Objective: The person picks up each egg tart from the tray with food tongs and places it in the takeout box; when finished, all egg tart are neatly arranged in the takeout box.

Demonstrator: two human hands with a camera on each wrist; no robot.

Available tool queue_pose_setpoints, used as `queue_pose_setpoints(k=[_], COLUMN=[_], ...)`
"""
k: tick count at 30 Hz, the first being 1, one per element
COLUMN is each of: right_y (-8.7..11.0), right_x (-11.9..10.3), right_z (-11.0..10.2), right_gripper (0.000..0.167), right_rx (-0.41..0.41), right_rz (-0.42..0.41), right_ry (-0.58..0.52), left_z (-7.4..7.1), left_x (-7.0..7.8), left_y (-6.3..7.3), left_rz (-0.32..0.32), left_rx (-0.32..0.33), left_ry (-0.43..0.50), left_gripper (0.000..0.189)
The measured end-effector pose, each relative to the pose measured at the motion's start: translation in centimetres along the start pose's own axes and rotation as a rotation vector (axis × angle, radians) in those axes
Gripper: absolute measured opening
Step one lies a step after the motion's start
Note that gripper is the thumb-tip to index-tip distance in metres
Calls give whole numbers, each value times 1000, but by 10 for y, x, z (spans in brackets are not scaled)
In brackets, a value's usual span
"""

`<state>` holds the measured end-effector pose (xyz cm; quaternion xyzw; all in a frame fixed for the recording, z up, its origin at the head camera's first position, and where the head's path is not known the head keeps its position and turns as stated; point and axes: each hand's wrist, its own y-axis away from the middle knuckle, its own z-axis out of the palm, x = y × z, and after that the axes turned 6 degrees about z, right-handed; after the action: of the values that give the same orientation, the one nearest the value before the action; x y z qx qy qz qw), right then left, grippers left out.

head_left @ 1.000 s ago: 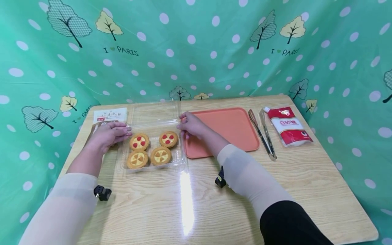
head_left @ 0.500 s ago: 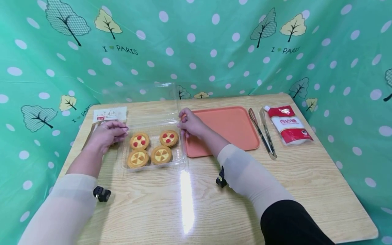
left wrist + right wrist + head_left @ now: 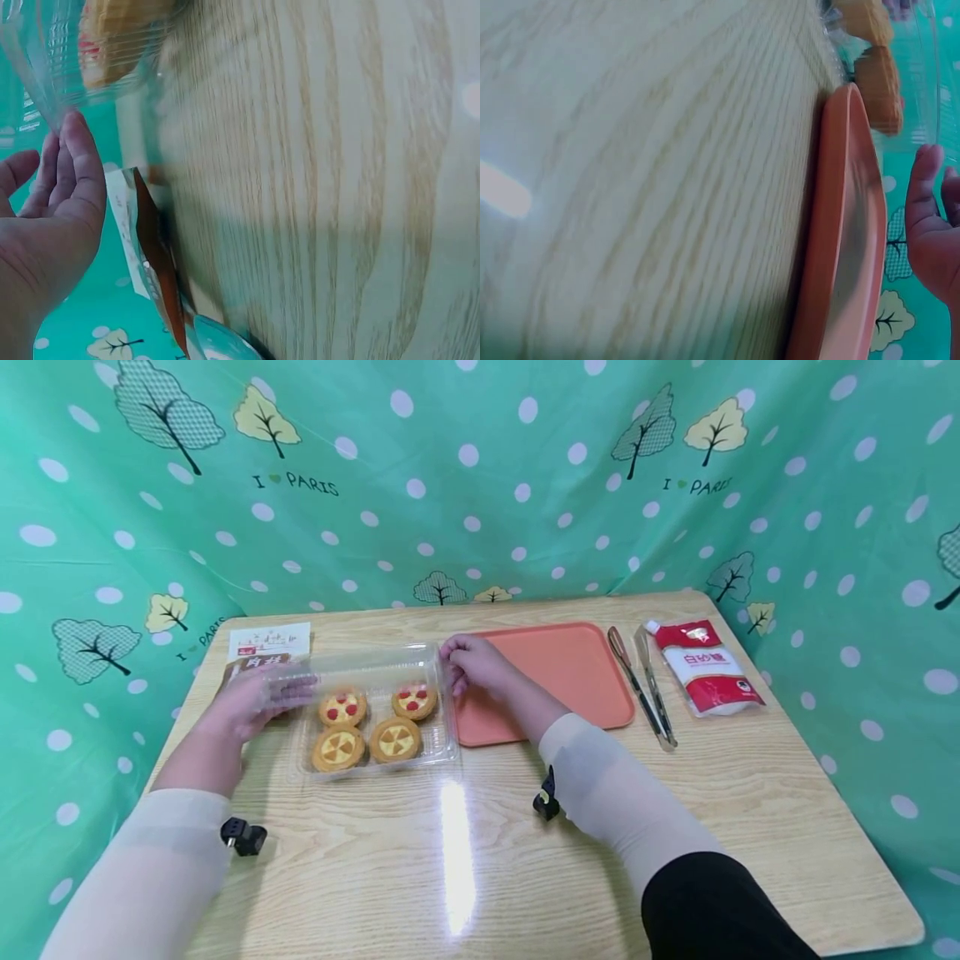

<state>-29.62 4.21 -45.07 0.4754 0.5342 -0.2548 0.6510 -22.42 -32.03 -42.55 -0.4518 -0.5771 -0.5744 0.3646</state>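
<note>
A clear plastic clamshell box [image 3: 360, 770] holds several egg tarts [image 3: 396, 740], some topped with red pieces. Its clear lid [image 3: 367, 662] slants over the back of the tarts. At the box's left side is my left hand [image 3: 258, 697], partly behind the lid; the left wrist view shows its fingertips touching the clear plastic, with the thumb apart. My right hand [image 3: 474, 665] is at the right end, above the tray's left part. The right wrist view has a fingertip [image 3: 928, 154] against the lid's edge, the fingers only slightly bent.
A salmon-coloured tray [image 3: 558, 672] lies right of the box. Tongs [image 3: 652, 693] and a red-and-white sugar pouch [image 3: 708, 668] are farther right. Behind my left hand lies a brown-and-white packet [image 3: 266, 643]. A green patterned curtain [image 3: 480, 485] hangs along the table's back edge.
The lid has swung up from lying back and then forward over the box. My hands have shifted slightly with it; the tarts, tray, tongs and pouch stay in place.
</note>
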Motion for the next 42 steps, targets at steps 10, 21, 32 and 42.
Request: queue_pose_setpoints(k=[10, 21, 32, 42], right_y=[3, 7, 9, 10], right_x=[0, 1, 1, 2], right_z=[-8, -8, -1, 3], right_gripper=[21, 22, 21, 23], right_rx=[-96, -124, -91, -67], right_rz=[-8, 64, 127, 142], right_ry=[10, 170, 130, 109], left_z=[-5, -3, -2, 0], left_x=[-7, -6, -18, -27], left_y=[-3, 10, 47, 73], left_rz=[74, 51, 25, -34], left_rx=[-29, -32, -171, -308], left_ry=[133, -216, -271, -133], left_gripper=[16, 36, 52, 26])
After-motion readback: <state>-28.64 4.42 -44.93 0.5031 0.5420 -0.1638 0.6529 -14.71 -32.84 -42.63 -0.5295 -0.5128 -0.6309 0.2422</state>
